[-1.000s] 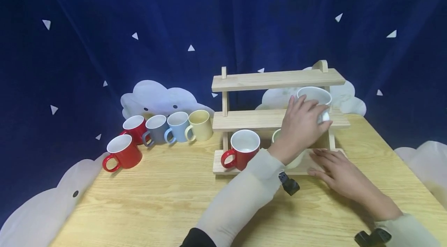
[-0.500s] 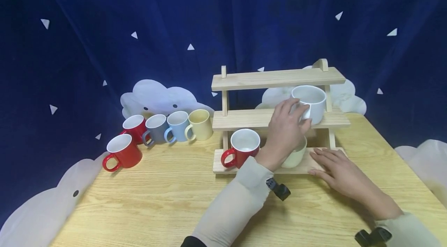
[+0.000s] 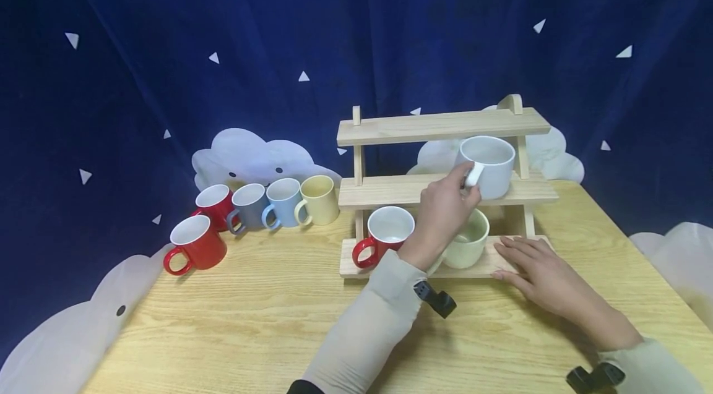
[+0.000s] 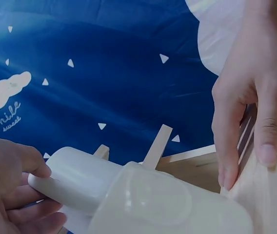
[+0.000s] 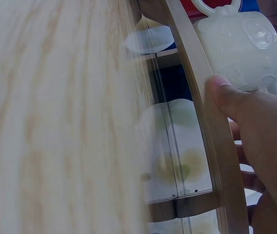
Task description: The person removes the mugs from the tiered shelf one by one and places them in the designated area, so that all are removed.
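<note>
My left hand point(image 3: 442, 214) pinches the handle of a white mug point(image 3: 497, 179), which stands upright on the middle shelf near its right end. The left wrist view shows the thumb and fingers at that white mug point(image 4: 82, 173). On the bottom shelf below are a pale cream-green mug point(image 3: 469, 250) and a red mug point(image 3: 383, 252); my left forearm partly covers the red one. My right hand point(image 3: 548, 279) rests on the right end of the bottom shelf with fingers extended. In the right wrist view its thumb point(image 5: 221, 87) touches the board's edge, near the pale mug point(image 5: 241, 48).
The three-tier wooden rack point(image 3: 390, 192) stands on the wooden table point(image 3: 250, 313). At the left are two red mugs point(image 3: 208, 248), a grey-blue mug point(image 3: 253, 208), a light blue mug point(image 3: 286, 205) and a yellow mug point(image 3: 323, 202). A dark blue curtain point(image 3: 267, 23) hangs behind.
The white mug has shifted left along the middle shelf and its handle now faces front-left. My left hand has moved left and down from its rim to its handle. The right hand stays put.
</note>
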Demonstrator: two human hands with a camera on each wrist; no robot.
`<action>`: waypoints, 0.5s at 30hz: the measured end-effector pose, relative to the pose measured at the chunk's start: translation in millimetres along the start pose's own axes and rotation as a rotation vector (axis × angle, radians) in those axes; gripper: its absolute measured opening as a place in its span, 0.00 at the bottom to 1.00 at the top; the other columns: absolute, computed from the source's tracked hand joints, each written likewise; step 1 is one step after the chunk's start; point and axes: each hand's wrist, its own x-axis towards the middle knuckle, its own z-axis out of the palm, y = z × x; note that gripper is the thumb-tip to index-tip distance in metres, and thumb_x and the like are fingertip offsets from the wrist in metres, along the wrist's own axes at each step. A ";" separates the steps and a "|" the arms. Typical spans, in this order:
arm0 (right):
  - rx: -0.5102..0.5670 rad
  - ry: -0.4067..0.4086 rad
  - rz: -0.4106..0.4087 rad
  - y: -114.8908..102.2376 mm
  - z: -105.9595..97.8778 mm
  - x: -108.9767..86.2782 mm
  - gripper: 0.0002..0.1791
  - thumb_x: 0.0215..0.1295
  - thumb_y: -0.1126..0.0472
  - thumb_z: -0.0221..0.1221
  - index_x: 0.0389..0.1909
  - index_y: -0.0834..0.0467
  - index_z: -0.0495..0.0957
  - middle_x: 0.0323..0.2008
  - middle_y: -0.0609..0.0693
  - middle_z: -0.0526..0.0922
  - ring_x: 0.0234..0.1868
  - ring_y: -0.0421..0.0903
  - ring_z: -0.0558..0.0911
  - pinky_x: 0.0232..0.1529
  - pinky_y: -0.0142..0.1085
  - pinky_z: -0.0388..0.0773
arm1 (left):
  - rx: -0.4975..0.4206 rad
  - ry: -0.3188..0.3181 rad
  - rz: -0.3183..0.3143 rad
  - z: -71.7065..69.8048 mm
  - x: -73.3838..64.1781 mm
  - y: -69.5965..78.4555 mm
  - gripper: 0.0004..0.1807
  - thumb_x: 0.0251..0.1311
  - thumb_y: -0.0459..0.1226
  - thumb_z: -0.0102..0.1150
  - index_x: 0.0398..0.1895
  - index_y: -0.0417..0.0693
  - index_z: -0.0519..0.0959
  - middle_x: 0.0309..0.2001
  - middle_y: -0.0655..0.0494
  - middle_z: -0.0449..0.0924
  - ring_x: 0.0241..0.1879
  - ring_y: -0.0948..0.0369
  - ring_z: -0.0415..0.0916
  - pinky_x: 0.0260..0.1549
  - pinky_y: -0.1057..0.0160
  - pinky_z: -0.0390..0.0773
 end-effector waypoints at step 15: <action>0.011 0.001 0.013 -0.8 -0.1 -0.9 0.32 0.61 0.45 0.65 0.59 0.63 0.77 0.59 0.61 0.76 0.59 0.63 0.70 0.56 0.58 0.67 | -0.219 0.029 -0.149 -5.4 -0.1 -7.7 0.17 0.65 0.42 0.62 0.57 0.52 0.80 0.41 0.58 0.86 0.39 0.68 0.82 0.36 0.73 0.77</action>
